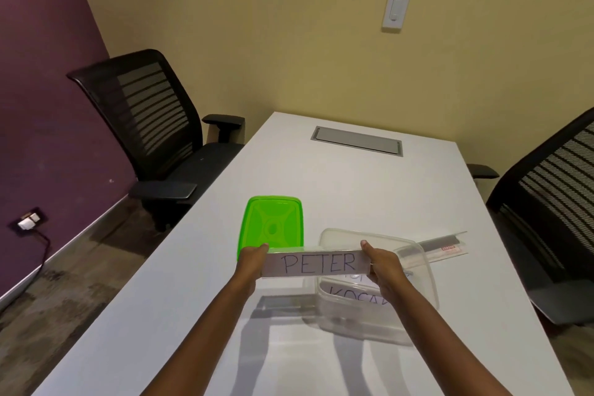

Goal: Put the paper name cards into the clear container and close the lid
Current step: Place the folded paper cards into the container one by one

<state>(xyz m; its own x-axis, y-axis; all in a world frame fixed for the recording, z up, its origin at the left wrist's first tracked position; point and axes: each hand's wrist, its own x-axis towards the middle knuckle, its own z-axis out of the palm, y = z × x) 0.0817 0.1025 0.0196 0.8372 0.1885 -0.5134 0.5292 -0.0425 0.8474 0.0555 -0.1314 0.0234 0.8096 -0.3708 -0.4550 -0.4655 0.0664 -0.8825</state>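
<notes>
A white paper name card (316, 264) reading "PETER" is held level above the table, partly over the clear container's left rim. My left hand (252, 262) grips its left end and my right hand (384, 264) grips its right end. The clear container (421, 267) stands open on the table below and to the right of the card. Inside it lies another card (355, 294) with handwritten letters, partly hidden by my right hand. The green lid (273, 223) lies flat on the table, just behind my left hand.
A clear plastic card holder (445, 246) lies behind the container at the right. A grey cable hatch (356, 141) sits in the white table (337, 183) farther back. Black mesh chairs stand at the left (154, 125) and right (553, 212) sides.
</notes>
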